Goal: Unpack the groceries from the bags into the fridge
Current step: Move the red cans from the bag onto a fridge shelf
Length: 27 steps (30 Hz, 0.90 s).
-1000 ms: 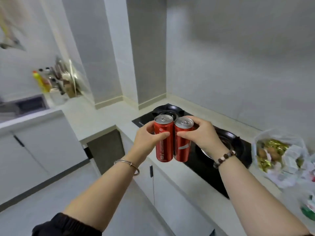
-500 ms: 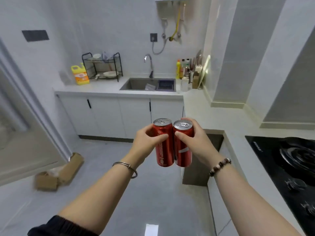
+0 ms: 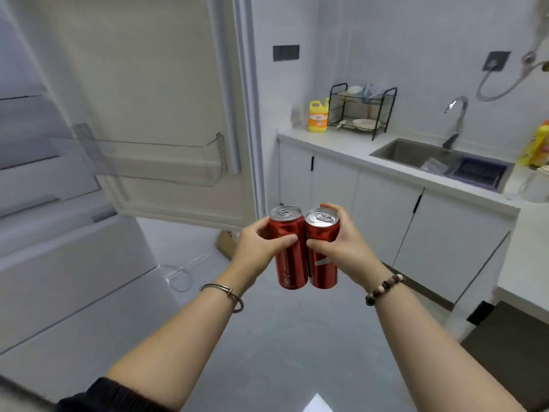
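Cans: we count two, red; left can (image 3: 292, 263) and right can (image 3: 322, 272) upright, sides touching.
Hands: left hand (image 3: 258, 248) grips the left can, right hand (image 3: 344, 248) the right.
Fridge: fridge door (image 3: 166, 84) open; clear door shelf (image 3: 148, 165).
Counter: we list yellow detergent bottle (image 3: 318, 117) beside black dish rack (image 3: 361, 110); sink (image 3: 416, 153).

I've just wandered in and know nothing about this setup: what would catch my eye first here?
In the middle, the left can and the right can, both bright red, are upright and touching. The left hand grips one and the right hand grips the other. At upper left the fridge door stands open with a clear shelf, and a yellow bottle sits on the counter behind.
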{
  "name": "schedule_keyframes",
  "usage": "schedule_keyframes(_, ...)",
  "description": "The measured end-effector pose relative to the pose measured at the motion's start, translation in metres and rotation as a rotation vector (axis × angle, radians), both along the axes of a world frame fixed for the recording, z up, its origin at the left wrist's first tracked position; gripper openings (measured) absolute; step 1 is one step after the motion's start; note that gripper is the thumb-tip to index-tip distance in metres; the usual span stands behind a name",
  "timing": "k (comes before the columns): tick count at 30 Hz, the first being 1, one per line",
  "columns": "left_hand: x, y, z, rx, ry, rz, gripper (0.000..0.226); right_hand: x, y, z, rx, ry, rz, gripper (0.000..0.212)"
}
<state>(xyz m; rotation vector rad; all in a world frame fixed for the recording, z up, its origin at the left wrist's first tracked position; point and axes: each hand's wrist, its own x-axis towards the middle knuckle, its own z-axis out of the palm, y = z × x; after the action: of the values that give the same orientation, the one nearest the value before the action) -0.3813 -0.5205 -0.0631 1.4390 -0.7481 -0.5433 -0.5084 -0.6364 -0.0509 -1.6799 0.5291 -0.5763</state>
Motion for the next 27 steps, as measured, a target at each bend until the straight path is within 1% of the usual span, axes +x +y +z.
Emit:
schedule_keyframes(4, 0.032, 0.042, -0.001, -0.005, -0.012, 0.150, 0.029, 0.052, 0.027, -0.005, -0.003, -0.014, 0.116, 0.062)
schedule_keyframes(9, 0.074, 0.090, -0.002, -0.013, -0.043, 0.341, 0.029, 0.119, 0.067, -0.006, -0.052, -0.038, 0.199, 0.058)
schedule_keyframes(14, 0.124, 0.137, -0.006, 0.008, -0.056, 0.546, 0.026, 0.192, 0.113, -0.007, -0.053, -0.048, 0.275, 0.054)
schedule_keyframes(22, 0.239, 0.235, 0.008, 0.043, -0.095, 0.709, 0.026, 0.324, 0.199, 0.008, -0.036, -0.092, 0.430, 0.056)
schedule_keyframes(27, 0.311, 0.296, 0.023, 0.058, -0.141, 0.776, 0.029, 0.404, 0.257, 0.022, -0.047, -0.143, 0.480, 0.055)
